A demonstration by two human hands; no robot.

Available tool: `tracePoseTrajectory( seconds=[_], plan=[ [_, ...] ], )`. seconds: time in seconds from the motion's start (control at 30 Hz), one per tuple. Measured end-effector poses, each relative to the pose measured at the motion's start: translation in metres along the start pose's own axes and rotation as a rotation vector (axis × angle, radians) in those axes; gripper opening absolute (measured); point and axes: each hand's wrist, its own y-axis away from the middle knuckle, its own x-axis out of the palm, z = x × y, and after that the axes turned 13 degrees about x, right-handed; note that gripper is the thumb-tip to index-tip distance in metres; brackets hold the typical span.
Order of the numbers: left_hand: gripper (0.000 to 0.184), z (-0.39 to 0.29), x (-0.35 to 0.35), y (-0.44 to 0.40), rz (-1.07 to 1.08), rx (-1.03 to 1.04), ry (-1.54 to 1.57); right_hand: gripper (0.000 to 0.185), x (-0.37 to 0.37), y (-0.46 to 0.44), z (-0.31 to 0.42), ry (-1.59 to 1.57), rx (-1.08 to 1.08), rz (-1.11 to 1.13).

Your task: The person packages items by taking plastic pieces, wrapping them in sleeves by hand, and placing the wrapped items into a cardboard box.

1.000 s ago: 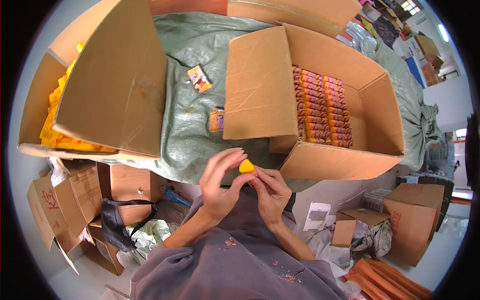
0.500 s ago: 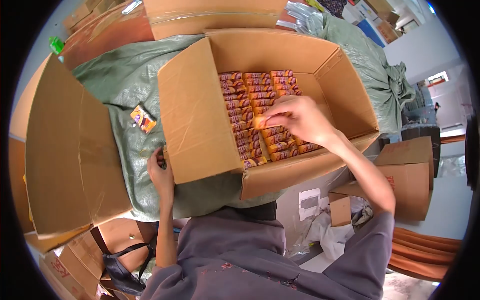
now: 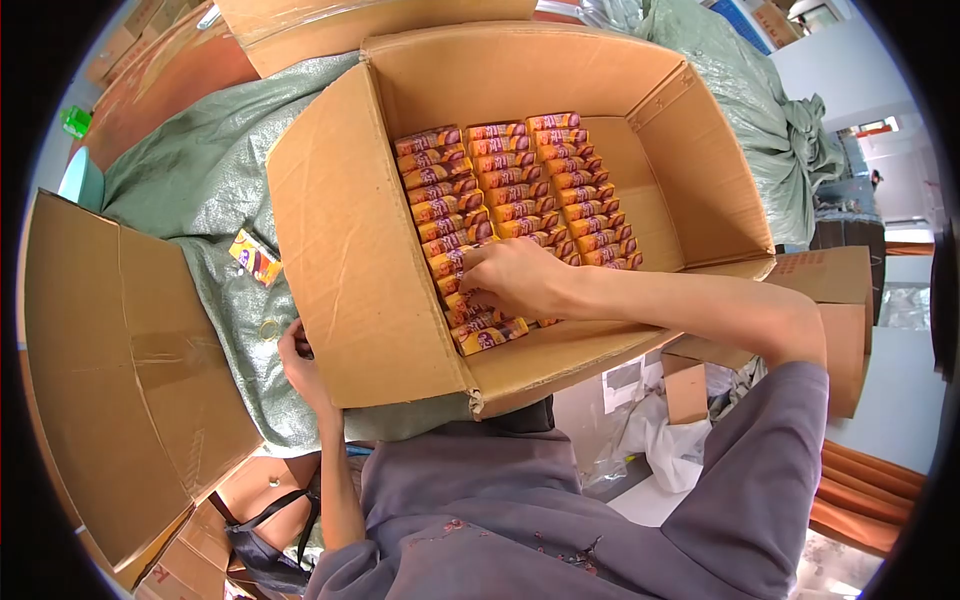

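Observation:
Inside the open cardboard box point(image 3: 700, 190), several small orange and purple packets point(image 3: 510, 175) lie in three columns. My right hand point(image 3: 520, 280) reaches over the left and middle columns, its fingers bent down among the packets near the front; whether it grips one is hidden. At the box's left flap point(image 3: 340, 250) is my left hand point(image 3: 303, 355), fingers curled beside the flap's lower edge and partly hidden by it. A flat printed packet point(image 3: 256, 258) lies on the green sheet just above a thin ring point(image 3: 268, 329).
Another cardboard box point(image 3: 130, 370) stands at the left with its flap raised. A green wrapped bundle point(image 3: 740, 120) is behind the right side. Below right are a brown carton point(image 3: 840, 320), white plastic point(image 3: 668, 445) and orange cloth point(image 3: 860, 500).
The view has shifted toward the packet box. My hands have parted from the small yellow piece between them; my right hand has moved into the box, then left and down toward the left column.

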Motion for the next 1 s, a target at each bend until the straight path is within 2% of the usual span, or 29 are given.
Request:
tracePoseTrajectory(
  seconds=[0.07,0.23,0.37,0.43,0.47,0.57,0.6,0.63,0.7,0.73,0.77,0.83,0.87,0.9,0.97,1.0],
  plan=[
    [0.031,0.004,0.001,0.000,0.002,-0.090,0.058,0.016,0.003,0.000,0.000,0.027,0.040,0.037],
    [0.014,0.008,-0.001,0.001,-0.024,-0.115,0.177,0.016,0.004,0.000,0.000,-0.029,0.034,-0.047],
    [0.014,0.023,-0.003,0.002,-0.115,-0.088,0.099,0.013,-0.030,-0.003,0.006,-0.143,0.130,-0.174],
    [0.015,0.021,-0.004,0.003,-0.149,-0.052,0.102,0.011,-0.066,0.006,0.023,-0.284,0.175,-0.394],
    [0.015,0.018,-0.005,0.003,-0.168,-0.035,0.100,0.011,-0.077,0.013,0.032,-0.392,0.156,-0.550],
    [0.015,-0.007,-0.009,-0.001,-0.094,-0.123,0.093,0.009,-0.100,0.047,0.086,-0.531,0.033,-0.784],
    [0.014,0.009,-0.004,0.003,-0.129,-0.004,0.030,0.010,-0.100,0.060,0.102,-0.587,0.012,-0.784],
    [0.014,-0.003,-0.009,0.000,-0.071,-0.023,-0.023,0.013,-0.094,0.070,0.117,-0.606,-0.042,-0.813],
    [0.015,0.008,-0.011,0.001,-0.180,0.133,-0.025,0.019,-0.073,0.085,0.146,-0.668,-0.082,-0.813],
    [0.014,0.008,-0.015,0.002,-0.270,0.081,0.014,0.020,-0.059,0.088,0.157,-0.691,-0.166,-0.803],
    [0.012,-0.020,-0.034,-0.003,-0.264,0.013,0.110,0.021,-0.036,0.086,0.172,-0.923,-0.203,-0.762],
    [0.008,-0.027,-0.066,0.007,-0.229,0.067,0.115,0.025,-0.006,0.086,0.200,-0.735,-0.220,-0.725],
    [0.005,-0.044,-0.085,0.010,-0.200,0.184,0.082,0.028,0.017,0.082,0.211,-0.694,-0.221,-0.734],
    [0.006,-0.049,-0.106,0.018,-0.091,0.288,0.021,0.038,0.035,0.075,0.220,-0.689,-0.213,-0.754],
    [0.009,-0.078,-0.140,0.029,0.030,0.402,0.045,0.050,0.047,0.058,0.235,-0.711,-0.038,-0.790],
    [0.010,-0.085,-0.150,0.036,0.037,0.382,0.118,0.053,0.051,0.051,0.238,-0.746,0.031,-0.763]
  ],
)
